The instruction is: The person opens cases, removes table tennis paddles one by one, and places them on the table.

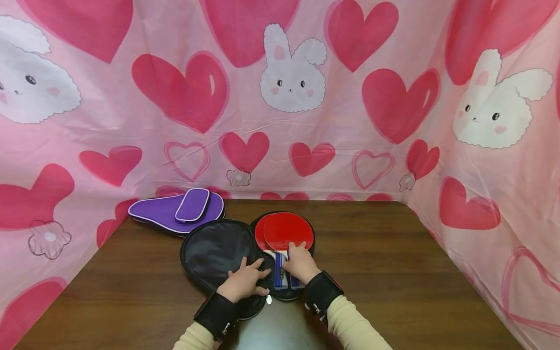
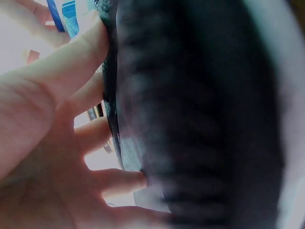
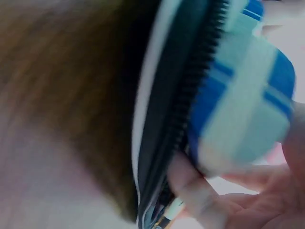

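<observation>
A black paddle case (image 1: 218,245) lies unzipped on the table, its two halves spread side by side. In its right half lie two red table tennis paddles (image 1: 288,228), partly overlapping, with blue-and-white handles (image 1: 280,274) toward me. My right hand (image 1: 302,262) holds the right-hand paddle where blade meets handle, two fingers reaching onto the red rubber. The butt of that handle (image 3: 248,105) looms large in the right wrist view, beside the zip edge. With fingers spread, my left hand (image 1: 245,282) rests over the inner edge of the left half; its thumb (image 2: 90,40) touches the zip rim.
A purple paddle case (image 1: 157,211) with white piping and a small front pocket lies at the table's back left. A small white oval piece (image 1: 269,300) is by the open case's near edge. Pink heart-printed cloth (image 1: 284,126) hangs behind the brown table (image 1: 372,272).
</observation>
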`<action>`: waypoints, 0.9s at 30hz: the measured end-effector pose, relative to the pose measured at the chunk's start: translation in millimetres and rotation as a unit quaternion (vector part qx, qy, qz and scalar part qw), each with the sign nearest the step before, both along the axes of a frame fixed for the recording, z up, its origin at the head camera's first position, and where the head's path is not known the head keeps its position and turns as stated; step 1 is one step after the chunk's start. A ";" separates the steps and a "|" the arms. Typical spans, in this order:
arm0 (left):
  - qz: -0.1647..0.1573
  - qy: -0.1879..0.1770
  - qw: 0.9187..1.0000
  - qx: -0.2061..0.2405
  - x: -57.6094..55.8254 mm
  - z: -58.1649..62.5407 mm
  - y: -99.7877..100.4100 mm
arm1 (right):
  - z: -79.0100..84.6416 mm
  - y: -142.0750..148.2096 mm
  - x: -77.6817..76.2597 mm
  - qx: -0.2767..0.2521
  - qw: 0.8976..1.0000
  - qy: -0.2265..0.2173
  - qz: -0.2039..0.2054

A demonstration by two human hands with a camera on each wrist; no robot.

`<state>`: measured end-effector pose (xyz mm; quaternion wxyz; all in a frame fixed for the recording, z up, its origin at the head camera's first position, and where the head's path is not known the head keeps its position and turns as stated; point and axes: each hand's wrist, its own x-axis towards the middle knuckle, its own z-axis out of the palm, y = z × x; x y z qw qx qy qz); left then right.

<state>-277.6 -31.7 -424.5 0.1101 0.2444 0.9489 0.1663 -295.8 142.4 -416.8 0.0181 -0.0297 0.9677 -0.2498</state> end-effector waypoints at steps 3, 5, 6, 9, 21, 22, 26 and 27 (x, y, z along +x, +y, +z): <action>-0.003 -0.001 1.000 -0.001 -1.1 0.2 0.5 | -2.6 9.5 -2.9 0.009 0.998 0.054 0.015; -0.003 -0.002 1.000 -0.001 -1.6 0.0 0.3 | -1.7 18.1 -4.7 0.015 0.996 0.089 0.024; -0.002 -0.002 1.000 -0.001 -1.8 0.3 -0.1 | -0.9 22.8 -5.6 0.017 0.994 0.102 0.028; 0.002 -0.003 1.000 0.006 -1.7 0.9 -1.9 | 2.5 38.4 -8.8 0.014 0.991 0.126 0.036; -0.006 -0.031 0.999 0.014 4.3 -5.5 -20.5 | -3.8 144.2 -6.5 -0.003 0.991 0.132 0.011; -0.008 -0.030 0.999 0.016 4.0 -5.0 -20.7 | -2.5 156.5 -7.0 0.003 0.991 0.130 0.005; -0.020 -0.028 0.999 0.022 2.1 -3.1 -18.3 | 2.1 203.9 -5.5 0.031 0.993 0.107 -0.025; -0.022 -0.028 0.999 0.023 1.7 -2.7 -17.4 | 2.5 214.6 -4.5 0.038 0.994 0.100 -0.032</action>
